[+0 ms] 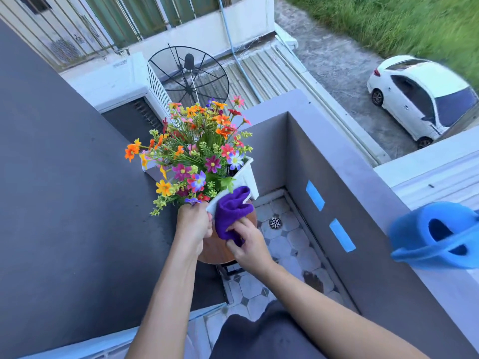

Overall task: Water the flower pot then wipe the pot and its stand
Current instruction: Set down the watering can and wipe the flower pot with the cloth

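The 2 hands meet at the near corner of the white flower pot (250, 174). The left hand (193, 224) curls round that corner. The right hand (248, 244) pinches a bunched purple cloth (232, 211) against the pot's near side. The pot, full of bright mixed flowers (197, 151), sits on a round wooden stand (217, 248) that is mostly hidden beneath it. Well right of the pot, a blue watering can (409, 237) is blurred and cut off.

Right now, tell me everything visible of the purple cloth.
The purple cloth is a violet, soft, knitted-looking fabric, bunched and folded into a thick wad. The right hand pinches its lower end, pressing its upper part against the near corner of the white pot, just above the round wooden stand. The left hand grips the pot beside it. Whether it is damp cannot be told.
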The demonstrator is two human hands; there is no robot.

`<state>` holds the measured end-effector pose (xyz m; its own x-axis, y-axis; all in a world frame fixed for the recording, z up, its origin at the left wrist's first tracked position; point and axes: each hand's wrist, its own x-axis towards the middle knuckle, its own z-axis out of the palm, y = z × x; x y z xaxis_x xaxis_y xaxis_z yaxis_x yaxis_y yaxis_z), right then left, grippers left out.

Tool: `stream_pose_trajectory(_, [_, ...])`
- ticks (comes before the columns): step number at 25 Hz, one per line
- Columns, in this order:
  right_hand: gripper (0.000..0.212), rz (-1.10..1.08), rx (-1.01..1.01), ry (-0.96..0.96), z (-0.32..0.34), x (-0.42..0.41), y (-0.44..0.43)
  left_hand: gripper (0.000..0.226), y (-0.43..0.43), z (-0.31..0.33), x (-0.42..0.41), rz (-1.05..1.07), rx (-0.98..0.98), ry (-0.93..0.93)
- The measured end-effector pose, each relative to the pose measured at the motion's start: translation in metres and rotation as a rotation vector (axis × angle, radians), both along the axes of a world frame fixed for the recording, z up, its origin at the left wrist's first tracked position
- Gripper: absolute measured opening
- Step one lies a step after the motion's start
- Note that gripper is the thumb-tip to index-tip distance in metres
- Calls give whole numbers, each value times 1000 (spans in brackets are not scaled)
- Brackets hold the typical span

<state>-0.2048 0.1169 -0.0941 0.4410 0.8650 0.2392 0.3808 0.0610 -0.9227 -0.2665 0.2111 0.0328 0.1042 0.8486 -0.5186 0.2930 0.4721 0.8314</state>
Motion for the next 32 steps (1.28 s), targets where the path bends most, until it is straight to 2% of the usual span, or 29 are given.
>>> stream_pose_trajectory(4, [26, -268, -72, 188, -3, 12, 6, 34, -3, 1, -4, -22, -8, -5])
stream_pose_trajectory(6, [21, -419, -76, 319, 10, 28, 14, 32, -3, 1, -6, -56, -8, 7])
stream_pose_trajectory(11, [22, -540, -43, 377, 46, 72, 18, 29, 0, -3, -13, -192, 11, 42])
stream_pose_trajectory(15, [11, -349, -184, 381, 69, 123, 26, 30, 3, 3, -21, -322, 44, 70])
stream_pose_trajectory(17, [13, -272, -270, 415, 77, 134, 28, 29, 5, 4, -25, -387, 64, 72])
stream_pose_trajectory(21, [15, -149, -311, 620, 85, 141, 29, 25, 11, 7, -29, -484, 117, 117])
stream_pose_trajectory(25, [20, -40, -283, 823, 92, 134, 19, 13, 17, 14, -34, -466, 157, 125])
stream_pose_trajectory(28, [14, 5, -306, 891, 95, 131, 15, 14, 19, 23, -37, -464, 164, 152])
stream_pose_trajectory(30, [19, 37, -352, 871, 97, 131, 16, 19, 18, 27, -39, -510, 166, 169])
stream_pose_trajectory(32, [42, 59, -429, 813, 98, 131, 18, 19, 20, 29, -39, -557, 177, 171])
